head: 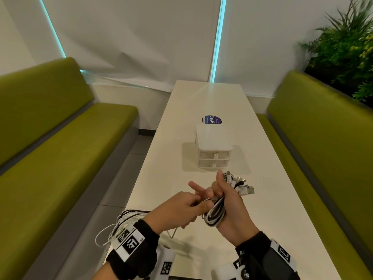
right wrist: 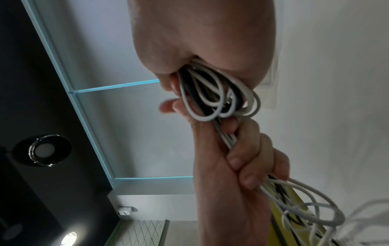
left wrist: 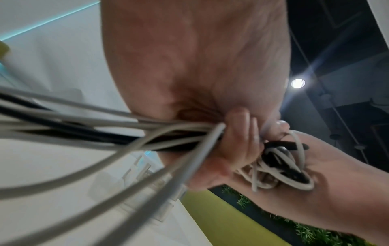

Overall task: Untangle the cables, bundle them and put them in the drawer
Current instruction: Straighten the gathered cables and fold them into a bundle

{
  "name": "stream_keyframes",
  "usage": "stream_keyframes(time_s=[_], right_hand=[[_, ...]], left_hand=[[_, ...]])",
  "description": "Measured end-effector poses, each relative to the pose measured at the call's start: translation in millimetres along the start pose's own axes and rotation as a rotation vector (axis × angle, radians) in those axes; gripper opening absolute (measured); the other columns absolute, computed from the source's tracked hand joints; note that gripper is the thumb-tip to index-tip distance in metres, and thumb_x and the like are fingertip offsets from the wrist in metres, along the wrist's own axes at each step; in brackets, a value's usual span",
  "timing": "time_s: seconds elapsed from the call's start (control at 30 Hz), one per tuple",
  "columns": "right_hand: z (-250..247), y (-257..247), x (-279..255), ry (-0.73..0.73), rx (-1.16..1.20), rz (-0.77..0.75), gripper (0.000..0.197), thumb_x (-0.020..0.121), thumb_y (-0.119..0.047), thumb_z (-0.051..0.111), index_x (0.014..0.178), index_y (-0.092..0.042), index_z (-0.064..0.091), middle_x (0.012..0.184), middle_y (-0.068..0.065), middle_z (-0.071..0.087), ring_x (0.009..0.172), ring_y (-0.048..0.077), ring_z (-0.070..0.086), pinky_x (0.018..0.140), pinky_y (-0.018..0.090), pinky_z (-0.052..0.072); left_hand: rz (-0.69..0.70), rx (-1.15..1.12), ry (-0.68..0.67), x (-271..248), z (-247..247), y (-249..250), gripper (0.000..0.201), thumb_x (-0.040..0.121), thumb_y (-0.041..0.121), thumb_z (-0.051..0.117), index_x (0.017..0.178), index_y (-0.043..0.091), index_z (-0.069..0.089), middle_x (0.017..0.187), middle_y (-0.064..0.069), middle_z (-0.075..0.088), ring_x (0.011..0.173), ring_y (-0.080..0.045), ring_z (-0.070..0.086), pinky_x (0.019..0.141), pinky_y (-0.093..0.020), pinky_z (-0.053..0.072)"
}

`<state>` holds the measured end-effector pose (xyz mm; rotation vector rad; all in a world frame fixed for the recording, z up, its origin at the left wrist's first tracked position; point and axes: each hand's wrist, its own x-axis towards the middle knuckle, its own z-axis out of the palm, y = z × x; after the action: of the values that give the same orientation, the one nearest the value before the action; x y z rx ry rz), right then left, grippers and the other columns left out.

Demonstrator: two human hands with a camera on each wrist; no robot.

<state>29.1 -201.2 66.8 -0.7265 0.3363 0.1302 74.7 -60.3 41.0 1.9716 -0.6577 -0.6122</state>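
Loose cable ends (head: 121,225): at my 7 o'clock I see them hang over my left wrist, not wound yet.
Left hand (head: 177,209): fingers curled, it pinches the strands that run to the bundle.
Right hand (head: 232,205): closed around the cable bundle (head: 216,213), plugs stick out at 1 o'clock.
Progress: I judge the bundling about half done.
Drawer box (head: 214,150): at 12 o'clock on the table (head: 262,199), drawers closed; putting away remains.

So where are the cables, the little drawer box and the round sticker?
cables (head: 215,211): head view, on the folded loops in the right hand.
drawer box (head: 213,138): head view, on its white top.
sticker (head: 212,120): head view, on its blue middle.
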Motion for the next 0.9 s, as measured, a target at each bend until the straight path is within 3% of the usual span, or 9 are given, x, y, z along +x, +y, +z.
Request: stream_keyframes(time_s=[0.07, 0.13, 0.2, 0.3, 0.37, 0.47, 0.63, 0.77, 0.9], right_hand=[[0.4, -2.7, -0.8, 0.03, 0.012, -0.008, 0.049, 0.088, -0.044, 0.059, 0.056, -0.017, 0.034, 0.049, 0.001, 0.035, 0.1, 0.028, 0.071, 0.081, 0.044, 0.05], [-1.8, -5.0, -0.2, 0.054, -0.002, -0.015, 0.05, 0.086, -0.046, 0.06, 0.055, -0.019, 0.034, 0.046, -0.002, 0.029, 0.075, 0.026, 0.07, 0.08, 0.042, 0.052], [-2.9, -7.6, 0.6, 0.068, 0.018, -0.048, 0.052, 0.089, -0.046, 0.06, 0.054, -0.02, 0.032, 0.045, -0.003, 0.025, 0.05, 0.02, 0.049, 0.079, 0.043, 0.055], [-0.8, -11.5, 2.1, 0.056, 0.04, -0.072, 0.055, 0.091, -0.046, 0.059, 0.053, -0.021, 0.029, 0.043, -0.004, 0.02, 0.036, 0.013, 0.027, 0.053, 0.033, 0.049], [-0.1, -13.9, 4.5, 0.048, 0.057, -0.076, 0.056, 0.089, -0.045, 0.062, 0.053, -0.021, 0.026, 0.041, -0.005, 0.018, 0.032, 0.011, 0.023, 0.04, 0.026, 0.032], [-1.1, -12.5, 9.4, 0.068, 0.047, -0.082, 0.057, 0.088, -0.041, 0.063, 0.053, -0.021, 0.023, 0.04, -0.005, 0.017, 0.03, 0.01, 0.019, 0.037, 0.026, 0.021], [5.5, -14.8, 17.3, 0.083, -0.039, -0.141, 0.054, 0.092, -0.027, 0.06, 0.053, -0.02, 0.023, 0.04, -0.004, 0.016, 0.03, 0.012, 0.017, 0.036, 0.024, 0.019], [4.9, -17.5, 18.0, 0.079, -0.092, -0.132, 0.057, 0.092, -0.027, 0.062, 0.051, -0.02, 0.024, 0.04, -0.003, 0.017, 0.03, 0.012, 0.017, 0.037, 0.025, 0.018], [-6.6, -22.0, 17.0, 0.073, -0.055, -0.123, 0.056, 0.089, -0.022, 0.064, 0.051, -0.021, 0.024, 0.04, -0.003, 0.016, 0.03, 0.013, 0.017, 0.034, 0.025, 0.021]], left_hand=[[-0.004, 0.037, -0.009, -1.2, 2.2, 2.6, 0.041, 0.095, 0.048, 0.052, 0.065, 0.02, 0.051, 0.057, 0.004, 0.048, 0.045, -0.009, 0.044, 0.05, -0.021, 0.043], [-0.002, 0.063, -0.021, -2.4, 3.7, 5.5, 0.041, 0.094, 0.05, 0.052, 0.069, 0.018, 0.055, 0.058, 0.004, 0.048, 0.047, -0.009, 0.046, 0.051, -0.021, 0.045], [-0.012, 0.096, -0.047, -1.7, 4.3, 5.1, 0.043, 0.091, 0.053, 0.057, 0.073, 0.013, 0.057, 0.058, 0.004, 0.05, 0.048, -0.01, 0.048, 0.05, -0.021, 0.046], [-0.075, 0.145, -0.068, -1.4, 4.5, 1.2, 0.041, 0.085, 0.049, 0.068, 0.066, 0.015, 0.056, 0.054, 0.006, 0.052, 0.046, -0.01, 0.049, 0.051, -0.023, 0.047], [-0.112, 0.205, -0.071, -1.5, 3.7, -1.5, 0.041, 0.082, 0.051, 0.069, 0.06, 0.019, 0.057, 0.053, 0.007, 0.054, 0.045, -0.012, 0.051, 0.05, -0.024, 0.046], [-0.097, 0.349, -0.057, 0.4, 3.4, -4.4, 0.045, 0.083, 0.056, 0.066, 0.06, 0.018, 0.059, 0.052, 0.007, 0.055, 0.044, -0.009, 0.05, 0.05, -0.02, 0.041], [0.031, 0.522, 0.172, 4.8, 19.1, -6.8, 0.047, 0.095, 0.048, 0.049, 0.071, 0.01, 0.061, 0.065, -0.005, 0.065, 0.061, -0.023, 0.058, 0.063, -0.038, 0.044], [0.007, 0.531, 0.192, 1.4, 27.1, -6.0, 0.041, 0.097, 0.045, 0.049, 0.076, 0.014, 0.065, 0.068, -0.005, 0.065, 0.058, -0.017, 0.053, 0.058, -0.027, 0.036], [-0.036, 0.456, 0.153, 4.8, 19.2, -3.2, 0.042, 0.086, 0.056, 0.063, 0.07, 0.017, 0.066, 0.062, -0.002, 0.064, 0.048, -0.006, 0.047, 0.058, -0.025, 0.043]])
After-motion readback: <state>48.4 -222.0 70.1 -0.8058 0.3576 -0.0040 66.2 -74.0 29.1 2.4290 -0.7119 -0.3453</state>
